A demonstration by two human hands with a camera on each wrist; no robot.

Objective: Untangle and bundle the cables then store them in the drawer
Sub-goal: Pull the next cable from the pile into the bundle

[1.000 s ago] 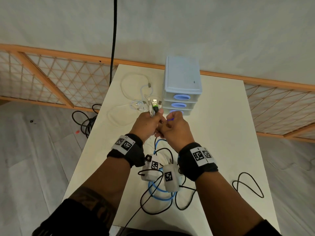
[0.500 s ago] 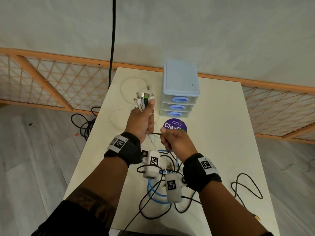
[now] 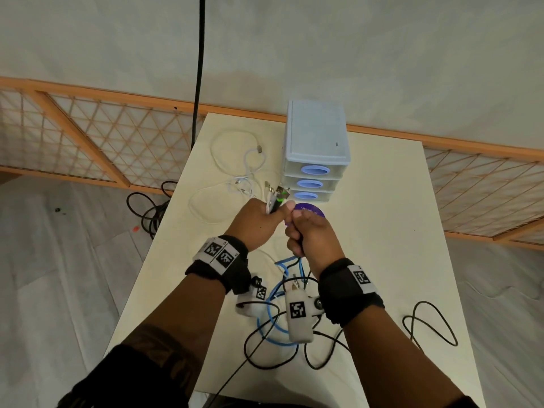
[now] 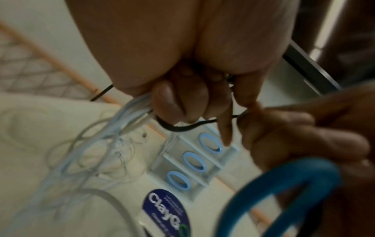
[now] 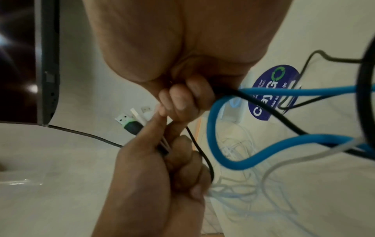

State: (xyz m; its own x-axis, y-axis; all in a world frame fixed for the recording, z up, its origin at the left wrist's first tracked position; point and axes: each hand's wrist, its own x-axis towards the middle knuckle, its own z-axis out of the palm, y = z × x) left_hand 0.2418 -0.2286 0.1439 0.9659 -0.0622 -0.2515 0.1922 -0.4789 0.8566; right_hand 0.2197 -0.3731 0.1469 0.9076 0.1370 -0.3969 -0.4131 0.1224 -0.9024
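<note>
From the head camera, the left hand (image 3: 259,223) is fisted around a bunch of cable ends (image 3: 275,198) — white plugs and one black-and-green USB plug stick up out of the fist. The right hand (image 3: 312,237) sits just beside it, fingers curled around a thin black cable (image 3: 297,242) and a blue cable (image 3: 287,265) that drops to the table (image 3: 382,260). The blue cable's loop lies under the wrists, tangled with black cable loops (image 3: 429,325). Loose white cables (image 3: 235,160) lie to the left of the three-drawer box (image 3: 316,134), which stands at the far side of the table; all three drawers look closed. A purple round sticker (image 3: 313,210) lies just in front of the box.

The left wrist view is blurred. The left hand's fingers (image 4: 178,102) are curled over white cables (image 4: 129,110) and a black cable (image 4: 182,127) that runs across to the right hand (image 4: 294,136). The drawer box (image 4: 194,162) and sticker (image 4: 164,206) show below.

In the right wrist view, the right hand's fingers (image 5: 184,99) clamp the black cable (image 5: 263,109) and the blue one (image 5: 223,144) — the left hand (image 5: 154,168) grips the plugs (image 5: 129,121) below.
</note>
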